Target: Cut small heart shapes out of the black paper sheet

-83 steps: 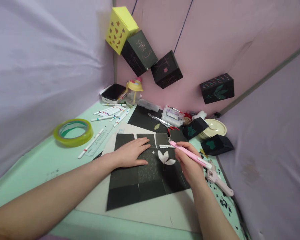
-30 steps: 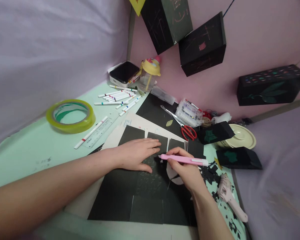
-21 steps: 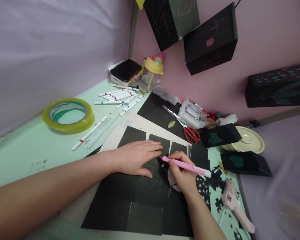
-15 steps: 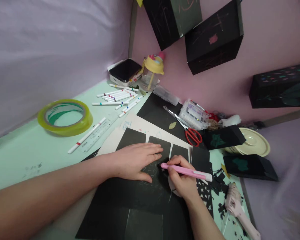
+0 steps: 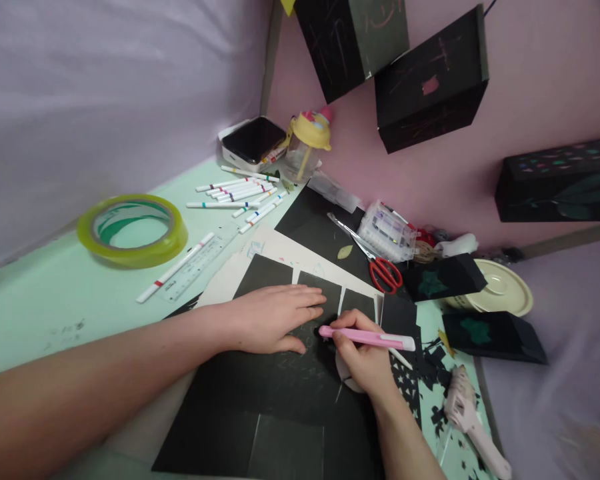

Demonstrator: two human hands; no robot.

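Observation:
My left hand lies flat with its fingers stretched out on a sheet of black paper. Beside it, my right hand grips a slim pink pen-shaped tool with a pale end. The tool's tip points down at the black paper, close to my left fingers; the tip itself is too dark to make out. Faint light markings show on the paper between my hands. Along its far side are several cut edges with pale gaps. A round pale piece is partly hidden under my right hand.
Red-handled scissors and a clear case lie beyond. To the left are a tape roll, a ruler and several white markers. A glue gun lies among black scraps at right. Black boxes hang against the pink wall.
My right hand has shifted slightly, and the pink tool's pale end has swung a little toward me and up. My left hand keeps its place. The view has moved slightly.

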